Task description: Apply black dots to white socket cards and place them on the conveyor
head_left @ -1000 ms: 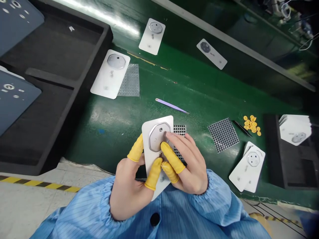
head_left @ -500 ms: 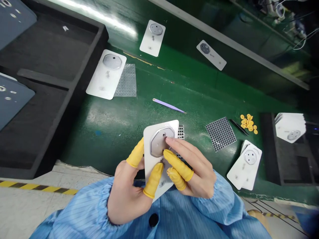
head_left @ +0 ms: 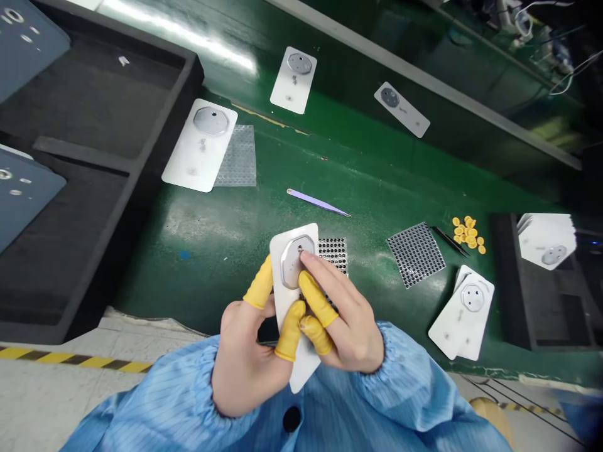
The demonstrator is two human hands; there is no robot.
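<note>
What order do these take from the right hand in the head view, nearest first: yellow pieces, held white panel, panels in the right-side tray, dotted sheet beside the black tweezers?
1. Held white panel: against the right hand.
2. Dotted sheet: right of that hand.
3. Yellow pieces: farther right, past the black tweezers.
4. White panels: farthest right, in the tray.

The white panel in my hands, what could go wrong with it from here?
Your right grip has a bare fingertip over the octagonal plate and might smudge it. The white panel is tilted, so it could slip if your left grip loosens.
</note>
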